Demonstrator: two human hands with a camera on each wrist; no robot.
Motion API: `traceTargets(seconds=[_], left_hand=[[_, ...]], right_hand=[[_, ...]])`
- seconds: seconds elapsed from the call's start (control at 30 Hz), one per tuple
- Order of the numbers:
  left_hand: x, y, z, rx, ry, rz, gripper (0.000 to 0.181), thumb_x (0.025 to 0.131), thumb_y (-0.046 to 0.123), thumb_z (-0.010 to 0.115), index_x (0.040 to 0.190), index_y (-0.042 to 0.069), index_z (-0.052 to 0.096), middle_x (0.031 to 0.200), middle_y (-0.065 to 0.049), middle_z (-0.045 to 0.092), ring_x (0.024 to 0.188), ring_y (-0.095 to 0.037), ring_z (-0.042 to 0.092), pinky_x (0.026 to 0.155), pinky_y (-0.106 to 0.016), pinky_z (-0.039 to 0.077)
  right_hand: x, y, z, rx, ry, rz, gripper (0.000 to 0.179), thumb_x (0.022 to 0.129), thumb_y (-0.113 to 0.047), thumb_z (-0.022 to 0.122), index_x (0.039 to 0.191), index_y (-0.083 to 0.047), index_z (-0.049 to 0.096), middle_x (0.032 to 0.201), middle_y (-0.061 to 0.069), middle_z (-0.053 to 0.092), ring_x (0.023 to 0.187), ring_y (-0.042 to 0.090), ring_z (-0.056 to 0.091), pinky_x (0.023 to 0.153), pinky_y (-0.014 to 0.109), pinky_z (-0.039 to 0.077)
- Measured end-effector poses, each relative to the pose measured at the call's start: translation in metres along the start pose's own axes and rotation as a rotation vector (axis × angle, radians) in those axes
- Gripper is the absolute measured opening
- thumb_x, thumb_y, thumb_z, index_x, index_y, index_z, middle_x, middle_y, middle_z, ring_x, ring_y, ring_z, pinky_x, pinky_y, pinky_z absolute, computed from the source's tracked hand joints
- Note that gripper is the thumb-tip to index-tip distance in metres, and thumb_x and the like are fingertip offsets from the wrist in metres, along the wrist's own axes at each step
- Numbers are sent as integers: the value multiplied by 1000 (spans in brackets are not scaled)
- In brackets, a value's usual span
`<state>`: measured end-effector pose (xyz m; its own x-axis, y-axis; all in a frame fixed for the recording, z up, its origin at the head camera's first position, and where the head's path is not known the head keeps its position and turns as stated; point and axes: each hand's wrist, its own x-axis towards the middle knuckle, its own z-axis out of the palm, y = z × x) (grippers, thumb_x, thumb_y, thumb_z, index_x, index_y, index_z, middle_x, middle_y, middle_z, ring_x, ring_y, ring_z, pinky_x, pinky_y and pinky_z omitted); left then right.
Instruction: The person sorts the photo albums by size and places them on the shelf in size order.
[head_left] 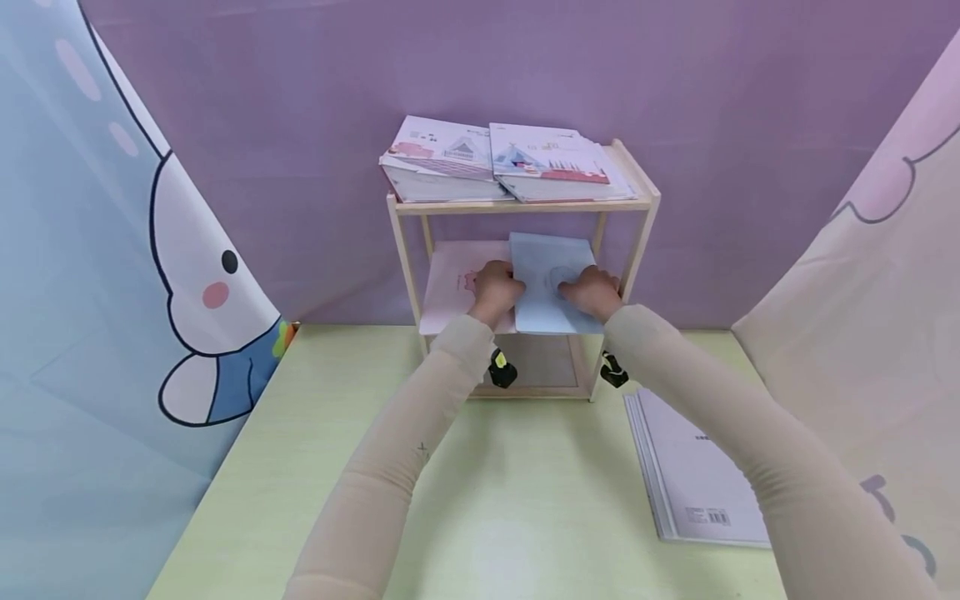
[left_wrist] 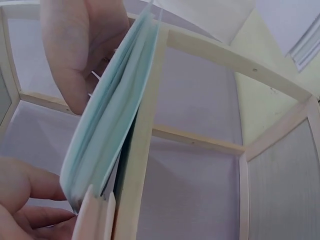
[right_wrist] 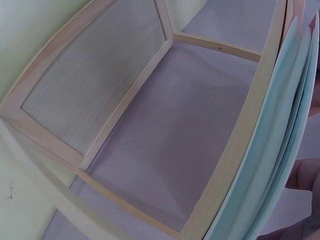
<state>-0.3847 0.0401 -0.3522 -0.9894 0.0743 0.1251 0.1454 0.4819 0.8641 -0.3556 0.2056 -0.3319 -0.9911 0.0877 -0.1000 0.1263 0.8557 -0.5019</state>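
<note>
A pale blue booklet [head_left: 551, 250] lies on the middle shelf of a small wooden rack, partly over a pink booklet [head_left: 450, 292]. My left hand [head_left: 497, 292] holds the blue booklet's left edge, its fingers bent above the pink one. At the opposite edge, my right hand [head_left: 592, 293] grips the blue booklet with the thumb on its cover and fingers near the rack's right post. Seen edge-on in the left wrist view, the blue booklet [left_wrist: 112, 120] shows several layers. In the right wrist view the same blue booklet [right_wrist: 270, 140] rests along the shelf's front bar.
Several illustrated books [head_left: 465, 154] lie in two stacks on the rack's top shelf [head_left: 525, 207]. White books [head_left: 697, 475] lie on the light green table [head_left: 480, 517], right of the rack. Printed cloth [head_left: 525, 67] hangs behind and at both sides.
</note>
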Motion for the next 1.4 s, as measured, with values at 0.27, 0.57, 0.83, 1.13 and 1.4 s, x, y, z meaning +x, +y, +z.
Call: traceTargets(seconds=[0.27, 0.57, 0.83, 1.13, 1.4], left_hand=[[-1, -1, -3, 20, -16, 27, 8, 74, -7, 54, 73, 0, 50, 63, -5, 38, 59, -14, 32, 52, -23, 27], [-8, -3, -9, -5, -13, 70, 16, 73, -4, 57, 87, -7, 65, 77, -14, 59, 67, -17, 39, 58, -25, 32], [-16, -6, -16, -121, -66, 52, 48, 80, 0, 57, 127, -4, 55, 128, -19, 57, 120, -27, 53, 97, -35, 45], [-25, -9, -22, -120, -100, 74, 47, 83, 4, 60, 129, -4, 53, 129, -16, 57, 115, -26, 57, 91, -31, 50], [-34, -18, -27, -141, -111, 113, 44, 82, 5, 61, 126, -1, 58, 120, -13, 63, 103, -23, 62, 85, -27, 52]], right_hand=[[-2, 0, 0, 37, 7, -13, 58, 92, -31, 46, 125, 16, 45, 130, 30, 44, 118, 42, 35, 106, 53, 20], [-7, 1, 4, -13, 66, -130, 67, 91, -24, 48, 133, 23, 25, 134, 39, 32, 122, 49, 31, 105, 55, 20], [-19, 1, 7, -22, 110, -269, 64, 88, -16, 49, 136, 21, 28, 137, 36, 38, 131, 46, 30, 110, 54, 19], [-32, 7, 8, 28, 139, -373, 59, 89, -17, 50, 136, 16, 35, 137, 33, 40, 128, 44, 36, 107, 56, 22], [-44, 16, 12, 64, 166, -441, 54, 89, -14, 52, 133, 13, 40, 136, 29, 44, 126, 44, 38, 106, 53, 30]])
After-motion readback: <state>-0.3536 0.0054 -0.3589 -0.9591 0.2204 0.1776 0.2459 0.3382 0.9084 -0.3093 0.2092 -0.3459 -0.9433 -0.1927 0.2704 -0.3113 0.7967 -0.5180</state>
